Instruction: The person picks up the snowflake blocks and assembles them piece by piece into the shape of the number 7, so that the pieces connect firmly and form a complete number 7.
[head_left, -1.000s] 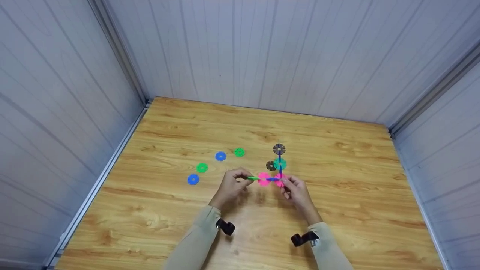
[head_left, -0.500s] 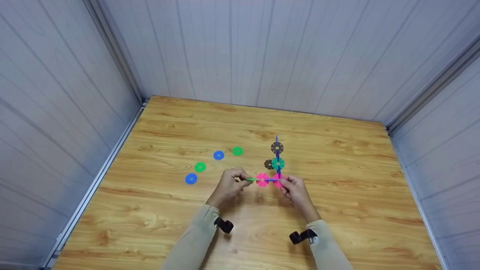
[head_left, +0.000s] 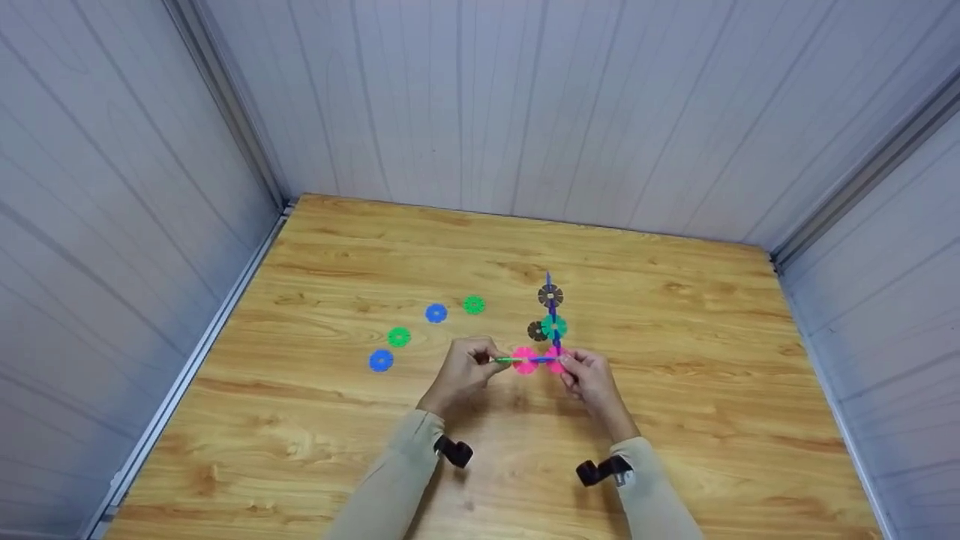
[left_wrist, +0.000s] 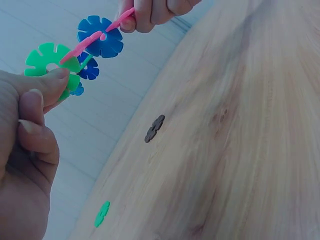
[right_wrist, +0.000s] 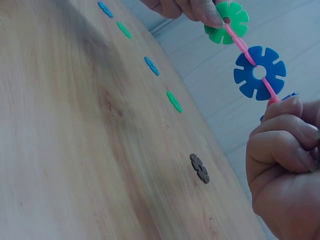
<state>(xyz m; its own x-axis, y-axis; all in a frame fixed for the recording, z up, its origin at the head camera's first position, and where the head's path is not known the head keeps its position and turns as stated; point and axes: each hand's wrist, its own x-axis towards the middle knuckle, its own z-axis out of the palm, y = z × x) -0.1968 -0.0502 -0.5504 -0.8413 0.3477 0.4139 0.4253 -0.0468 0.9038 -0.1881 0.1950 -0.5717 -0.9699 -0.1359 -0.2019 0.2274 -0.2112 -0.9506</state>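
Above the wooden table, left hand pinching the green disc, right hand gripping the disc chain (held level).

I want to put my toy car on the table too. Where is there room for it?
The wooden table is bare on its right side, past the right hand, and along the far edge by the wall. It is crowded in the middle-left: loose blue and green discs lie there, and both hands hold the disc chain, the left hand at its other end.
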